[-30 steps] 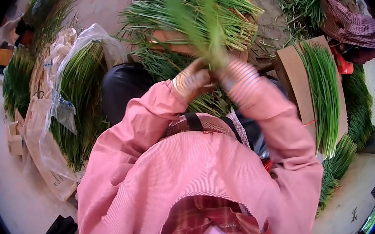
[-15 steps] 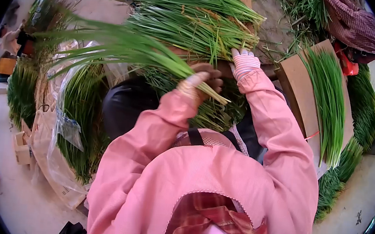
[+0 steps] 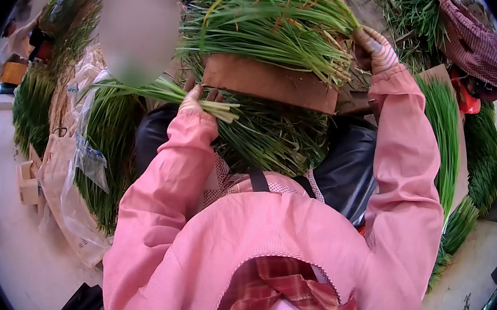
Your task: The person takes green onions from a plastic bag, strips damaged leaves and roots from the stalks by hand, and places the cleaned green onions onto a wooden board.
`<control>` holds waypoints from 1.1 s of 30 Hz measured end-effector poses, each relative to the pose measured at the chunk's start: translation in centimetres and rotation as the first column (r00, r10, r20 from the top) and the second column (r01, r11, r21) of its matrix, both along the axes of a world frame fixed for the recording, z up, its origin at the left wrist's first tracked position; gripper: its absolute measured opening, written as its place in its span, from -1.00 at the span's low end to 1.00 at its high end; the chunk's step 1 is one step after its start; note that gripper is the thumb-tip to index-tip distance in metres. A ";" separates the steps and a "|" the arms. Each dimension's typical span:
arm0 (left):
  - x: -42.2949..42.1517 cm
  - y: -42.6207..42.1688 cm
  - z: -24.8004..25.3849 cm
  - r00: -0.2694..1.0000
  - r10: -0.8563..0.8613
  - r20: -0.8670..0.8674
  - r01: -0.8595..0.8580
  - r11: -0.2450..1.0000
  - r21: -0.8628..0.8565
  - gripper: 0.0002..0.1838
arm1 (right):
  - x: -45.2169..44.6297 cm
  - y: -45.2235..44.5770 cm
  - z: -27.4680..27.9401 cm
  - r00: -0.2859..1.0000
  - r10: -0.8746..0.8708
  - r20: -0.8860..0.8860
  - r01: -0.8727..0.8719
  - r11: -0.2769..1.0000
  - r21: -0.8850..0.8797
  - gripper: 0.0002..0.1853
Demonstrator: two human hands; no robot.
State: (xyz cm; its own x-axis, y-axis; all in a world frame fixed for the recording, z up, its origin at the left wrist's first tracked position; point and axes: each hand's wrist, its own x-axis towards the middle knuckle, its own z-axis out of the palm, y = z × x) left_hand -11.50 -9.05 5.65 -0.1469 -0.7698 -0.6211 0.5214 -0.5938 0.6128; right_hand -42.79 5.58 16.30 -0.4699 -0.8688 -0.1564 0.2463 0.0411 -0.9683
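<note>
A small bunch of long green chives [image 3: 147, 89] is in my left hand [image 3: 197, 99], fingers closed around it near the pale stalk ends, which point right. My right hand [image 3: 374, 47], in a striped-cuff glove, grips the stalk ends of more chives [image 3: 316, 12] at the right side of the pile. Their leaves reach left across the heap. Beneath them the main pile of chives [image 3: 259, 42] lies on a brown board [image 3: 267, 80]. Loose chives [image 3: 274, 133] are heaped below the board, between my knees.
At right, a neat row of chives [image 3: 441, 143] lies on cardboard. Chives in clear plastic [image 3: 101, 159] stand at left beside a pale bag [image 3: 56, 190]. A checked cloth [image 3: 480, 46] is at upper right. A blurred oval [image 3: 138, 25] hides part of the upper left.
My left hand has moved left with its bunch, away from the middle. My right hand has moved up and right from the pile's lower edge and now grips stalk ends. The board shows more.
</note>
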 end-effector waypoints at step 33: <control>-0.5 6.5 7.9 0.915 -0.393 -0.089 0.300 0.813 -0.499 -0.74 | 1.1 -0.4 -2.6 0.268 -0.245 -0.932 0.285 0.944 -0.167 -0.82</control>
State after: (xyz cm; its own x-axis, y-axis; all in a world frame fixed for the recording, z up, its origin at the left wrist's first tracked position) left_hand -12.02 -2.54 13.58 -0.5322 -0.8353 -0.1378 0.4638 -0.4238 0.7780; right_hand -41.71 5.17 13.70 -0.5174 -0.6702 0.5322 -0.8135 0.1921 -0.5489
